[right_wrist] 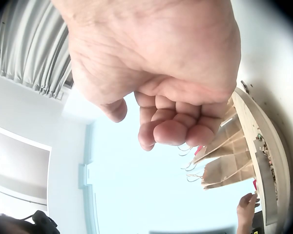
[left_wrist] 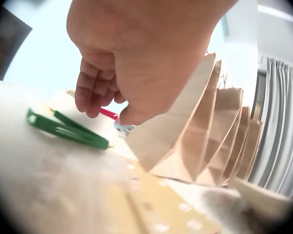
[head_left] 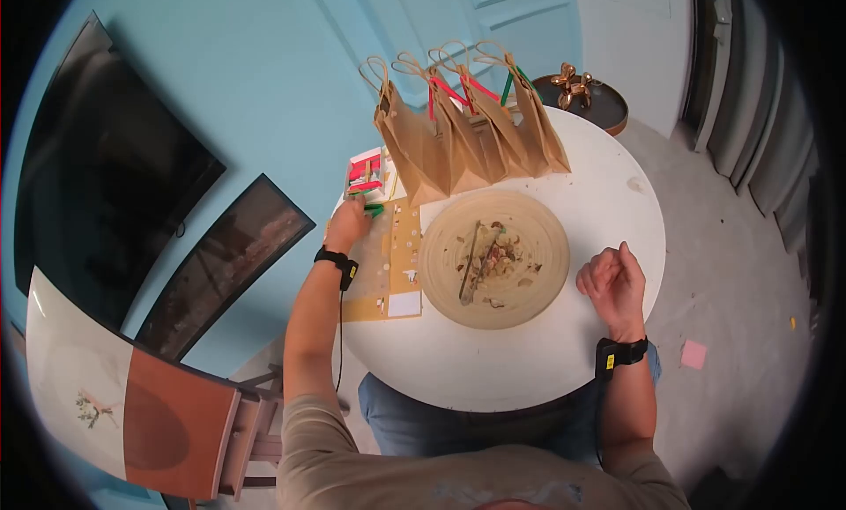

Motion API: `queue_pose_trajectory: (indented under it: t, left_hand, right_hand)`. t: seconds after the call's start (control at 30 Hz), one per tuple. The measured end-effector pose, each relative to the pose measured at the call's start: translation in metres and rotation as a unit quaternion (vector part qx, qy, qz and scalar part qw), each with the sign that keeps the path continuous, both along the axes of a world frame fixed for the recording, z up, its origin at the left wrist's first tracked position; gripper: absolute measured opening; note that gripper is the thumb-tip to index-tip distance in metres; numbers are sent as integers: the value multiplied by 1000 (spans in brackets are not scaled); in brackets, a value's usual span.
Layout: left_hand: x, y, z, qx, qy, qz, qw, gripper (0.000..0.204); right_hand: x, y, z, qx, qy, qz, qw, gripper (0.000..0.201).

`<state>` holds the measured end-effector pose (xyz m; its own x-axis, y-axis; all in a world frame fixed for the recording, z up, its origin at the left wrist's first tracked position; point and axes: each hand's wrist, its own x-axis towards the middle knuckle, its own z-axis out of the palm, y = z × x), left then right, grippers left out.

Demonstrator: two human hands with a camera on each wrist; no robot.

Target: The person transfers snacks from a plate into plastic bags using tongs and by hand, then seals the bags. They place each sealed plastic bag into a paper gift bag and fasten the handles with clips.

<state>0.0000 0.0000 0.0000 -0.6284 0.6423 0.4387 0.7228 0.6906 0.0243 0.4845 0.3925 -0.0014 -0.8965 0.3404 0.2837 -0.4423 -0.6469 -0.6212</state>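
My left hand (head_left: 349, 223) is at the left edge of the round white table, its fingers loosely bent and nothing visible between them. Beside it lies a green sealing clip (left_wrist: 68, 129), its two arms spread apart. Just past the fingertips is a small white box (head_left: 367, 175) with red clips in it; in the left wrist view a bit of red (left_wrist: 109, 113) shows behind the thumb. Over the table's right side my right hand (head_left: 614, 281) hangs palm up, fingers loosely curled and holding nothing.
Several brown paper bags (head_left: 414, 148) with red and green clips stand in a row at the back. A round tray (head_left: 538, 294) bears dried bits and a long, thin tool (head_left: 469, 268). A tan sheet (head_left: 361, 309) with small white pieces lies left of it.
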Motion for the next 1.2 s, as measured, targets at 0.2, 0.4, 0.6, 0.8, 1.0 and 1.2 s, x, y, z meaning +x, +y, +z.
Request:
queue_pose_trajectory:
  t: [0.2,0.4,0.6,0.8,1.0,1.2]
  left_hand:
    - [50,79,89,206,-110,-31,972,30]
    - [48,126,121,213,-120,46,968,33]
    - [19,129,112,300,-153,60,940,31]
    - [58,117,133,277,-130,70,949,30]
    - [99,92,146,278,-41,51,958,29]
    - [197,40,175,291,39,41,955,25]
  right_hand:
    - [0,0,0,-3,-10,0,1000,66]
    - [4,3,2,-13,0,-2,1000,66]
    - [9,8,5,-22,10,-5,1000,65]
    - [15,12,7,-12,22,-4,1000,64]
    - [16,14,5,-10,23,-3,1000,63]
    - [12,8,0,-7,13,15,1000,63]
